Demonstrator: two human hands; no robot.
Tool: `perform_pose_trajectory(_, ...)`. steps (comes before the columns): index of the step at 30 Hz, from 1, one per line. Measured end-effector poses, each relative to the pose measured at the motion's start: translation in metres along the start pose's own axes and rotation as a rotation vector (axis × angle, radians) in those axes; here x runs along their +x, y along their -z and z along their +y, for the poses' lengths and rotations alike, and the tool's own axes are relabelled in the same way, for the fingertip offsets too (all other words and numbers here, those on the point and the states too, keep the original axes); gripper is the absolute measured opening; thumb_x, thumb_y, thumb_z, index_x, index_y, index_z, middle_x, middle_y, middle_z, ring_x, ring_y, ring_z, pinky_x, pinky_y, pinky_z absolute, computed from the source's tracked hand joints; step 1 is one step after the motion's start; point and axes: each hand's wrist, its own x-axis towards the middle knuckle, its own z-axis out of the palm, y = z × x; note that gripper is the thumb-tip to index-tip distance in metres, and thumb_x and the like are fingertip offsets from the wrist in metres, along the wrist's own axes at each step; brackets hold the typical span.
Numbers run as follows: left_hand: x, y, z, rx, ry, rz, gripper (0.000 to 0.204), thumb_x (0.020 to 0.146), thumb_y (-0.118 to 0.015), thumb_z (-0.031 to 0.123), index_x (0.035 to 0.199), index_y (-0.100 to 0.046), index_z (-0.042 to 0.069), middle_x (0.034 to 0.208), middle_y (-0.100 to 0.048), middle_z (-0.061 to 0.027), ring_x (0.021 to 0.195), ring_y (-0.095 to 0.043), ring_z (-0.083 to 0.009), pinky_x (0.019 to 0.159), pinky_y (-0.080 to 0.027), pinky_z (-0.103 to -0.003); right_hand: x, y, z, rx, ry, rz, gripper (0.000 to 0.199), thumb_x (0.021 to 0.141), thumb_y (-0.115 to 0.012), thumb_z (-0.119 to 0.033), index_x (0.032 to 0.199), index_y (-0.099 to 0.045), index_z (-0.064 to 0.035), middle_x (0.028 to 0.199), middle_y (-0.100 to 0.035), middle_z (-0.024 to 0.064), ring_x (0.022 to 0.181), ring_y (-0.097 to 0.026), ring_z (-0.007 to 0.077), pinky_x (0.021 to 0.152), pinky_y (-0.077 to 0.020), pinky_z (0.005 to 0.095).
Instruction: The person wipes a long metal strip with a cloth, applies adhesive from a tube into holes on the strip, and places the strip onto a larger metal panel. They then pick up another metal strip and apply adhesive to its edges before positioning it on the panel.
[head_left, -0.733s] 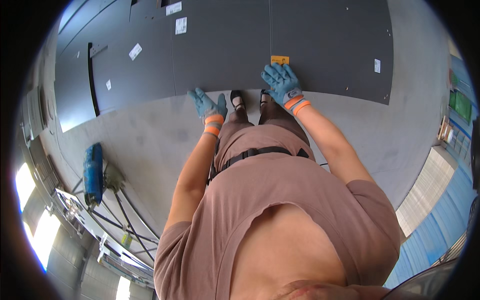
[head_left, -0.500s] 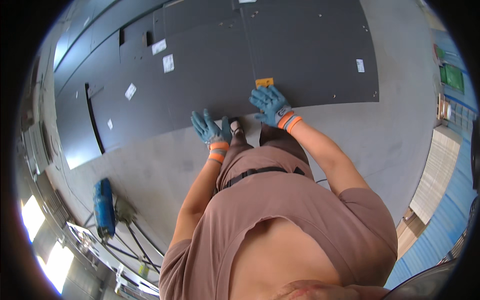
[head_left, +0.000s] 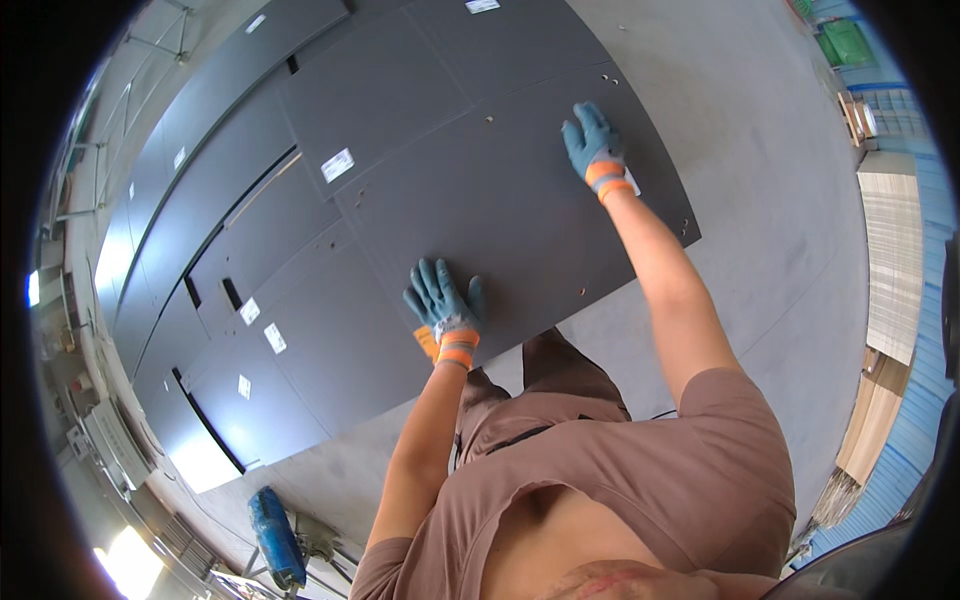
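Observation:
Both my hands wear blue-coated gloves with orange and grey cuffs. My left hand [head_left: 443,297] rests with fingers spread on a large dark grey panel [head_left: 520,215], near its front edge. An orange label [head_left: 427,341] shows beside that wrist, partly covered. Farther out to the right, my right hand [head_left: 593,145] is laid on the same panel with its fingers stretched out, close to the right edge. A white label [head_left: 632,181] peeks out from behind the right cuff. Neither hand grips anything.
More dark panels [head_left: 370,90] with white labels [head_left: 338,165] lie to the left, with gaps between some. At the lower left stands a blue cylindrical object [head_left: 276,537] on dark legs. Stacked boards [head_left: 888,255] stand at the right, by a blue ribbed wall.
My view has turned to the right. My right hand has moved from the front edge to the panel's right side; my left hand has moved rightward onto the panel beside the orange label.

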Motion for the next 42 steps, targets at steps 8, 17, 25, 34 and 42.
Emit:
perform_pose_trajectory(8, 0.009, -0.013, 0.010, 0.143, 0.023, -0.054, 0.079, 0.091, -0.071, 0.044, 0.151, -0.049, -0.002, 0.161, -0.045, -0.0264, 0.152, -0.035, -0.0487, 0.124, -0.021, -0.068, 0.147, -0.042, 0.131, -0.097, -0.342, -0.034, 0.064, 0.099, -0.061, -0.051, 0.146, -0.060, -0.0074, 0.147, -0.063, 0.0197, 0.136, -0.059, 0.0391, 0.115, -0.0474, 0.0467)
perform_pose_trajectory(17, 0.016, -0.015, 0.013, 0.149, 0.067, -0.151, 0.080, 0.089, -0.072, 0.040, 0.152, -0.046, -0.001, 0.163, -0.041, -0.0264, 0.154, -0.032, -0.0489, 0.125, -0.019, -0.066, 0.179, -0.076, 0.175, -0.006, -0.475, -0.249, 0.052, 0.101, -0.048, -0.052, 0.120, -0.074, -0.0117, 0.125, -0.073, 0.0183, 0.118, -0.067, 0.0454, 0.100, -0.0546, 0.0532)
perform_pose_trajectory(25, 0.014, -0.010, 0.013, 0.112, 0.086, -0.131, 0.080, 0.088, -0.073, 0.040, 0.152, -0.046, 0.001, 0.162, -0.042, -0.0268, 0.153, -0.033, -0.0486, 0.124, -0.019, -0.067, 0.179, -0.084, 0.182, 0.018, -0.406, -0.240, 0.058, 0.103, -0.043, -0.053, 0.124, -0.074, -0.0085, 0.131, -0.071, 0.0206, 0.126, -0.064, 0.0447, 0.106, -0.0526, 0.0523)
perform_pose_trajectory(34, 0.018, -0.001, 0.014, 0.056, 0.119, -0.158, 0.080, 0.090, -0.071, 0.047, 0.151, -0.050, 0.000, 0.163, -0.042, -0.0247, 0.153, -0.032, -0.0490, 0.125, -0.017, -0.067, 0.162, -0.072, 0.152, -0.329, -0.247, -0.018, 0.063, 0.102, -0.047, -0.058, 0.139, -0.066, -0.0109, 0.146, -0.064, 0.0164, 0.133, -0.061, 0.0401, 0.112, -0.0461, 0.0527)
perform_pose_trajectory(42, 0.008, 0.009, 0.015, -0.009, 0.138, -0.044, 0.071, 0.095, -0.067, 0.048, 0.149, -0.055, 0.003, 0.163, -0.042, -0.0225, 0.154, -0.033, -0.0458, 0.127, -0.018, -0.062, 0.003, -0.003, -0.012, -0.131, 0.472, -0.176, 0.050, 0.101, -0.066, -0.039, 0.140, -0.065, -0.0068, 0.151, -0.056, 0.0230, 0.140, -0.054, 0.0419, 0.117, -0.0423, 0.0512)
